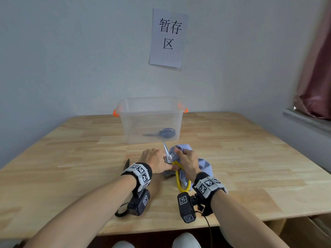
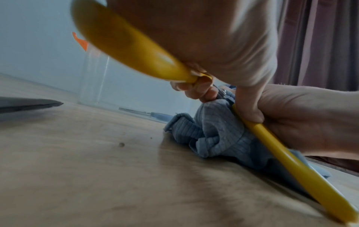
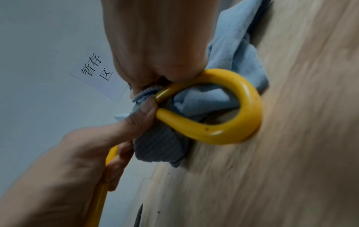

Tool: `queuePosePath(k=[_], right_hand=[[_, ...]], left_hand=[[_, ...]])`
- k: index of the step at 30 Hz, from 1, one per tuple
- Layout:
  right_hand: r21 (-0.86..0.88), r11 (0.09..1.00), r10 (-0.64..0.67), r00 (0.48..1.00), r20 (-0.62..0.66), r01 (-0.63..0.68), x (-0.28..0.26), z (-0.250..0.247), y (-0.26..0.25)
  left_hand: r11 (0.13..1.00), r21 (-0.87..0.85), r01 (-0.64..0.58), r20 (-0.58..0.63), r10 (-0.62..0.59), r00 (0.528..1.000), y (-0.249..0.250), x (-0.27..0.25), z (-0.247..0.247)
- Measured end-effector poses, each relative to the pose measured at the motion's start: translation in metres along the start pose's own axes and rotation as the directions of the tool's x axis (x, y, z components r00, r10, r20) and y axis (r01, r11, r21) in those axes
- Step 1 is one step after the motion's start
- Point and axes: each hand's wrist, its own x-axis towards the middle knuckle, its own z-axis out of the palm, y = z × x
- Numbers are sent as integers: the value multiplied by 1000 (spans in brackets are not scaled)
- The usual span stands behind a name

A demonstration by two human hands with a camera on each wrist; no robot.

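Scissors with yellow loop handles (image 1: 182,183) and silver blades (image 1: 166,151) lie at the table's middle front, tips pointing at the bin. My left hand (image 1: 154,159) grips them near the pivot, its thumb (image 3: 143,110) pressed on a yellow handle (image 3: 242,107). My right hand (image 1: 185,158) pinches a bunched blue cloth (image 1: 181,147) against the scissors by the pivot. More of the cloth (image 2: 213,135) lies crumpled under the handles (image 2: 291,161) on the wood. The pivot itself is mostly hidden by both hands.
A clear plastic bin (image 1: 152,106) with orange latches stands behind the hands, with blue-handled scissors (image 1: 166,132) inside. A dark knife blade (image 1: 126,164) lies left of my left wrist. The wooden table (image 1: 250,158) meets a wall bearing a paper sign (image 1: 168,38); a curtain (image 1: 315,68) hangs right.
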Motion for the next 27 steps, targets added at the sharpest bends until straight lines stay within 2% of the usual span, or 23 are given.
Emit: queuePosePath(k=[13,21,23,27], right_hand=[[63,998,17,997,-71,-13,1,7,7],[103,995,28,996,-80,-20,3,10,10],[123,991,62,997,-43,-57,2,8,8],[67,991,102,984,144,-113,-6,3,5]], left_hand=[[999,18,-33,11,33,999,-1,-2,-4],[999,-47,-22,8,22,1000,-7,-2,2],[998,-58,-18,16,19,1000,-9,-2,3],[997,-77,-9,31,11,999,-12,2,9]])
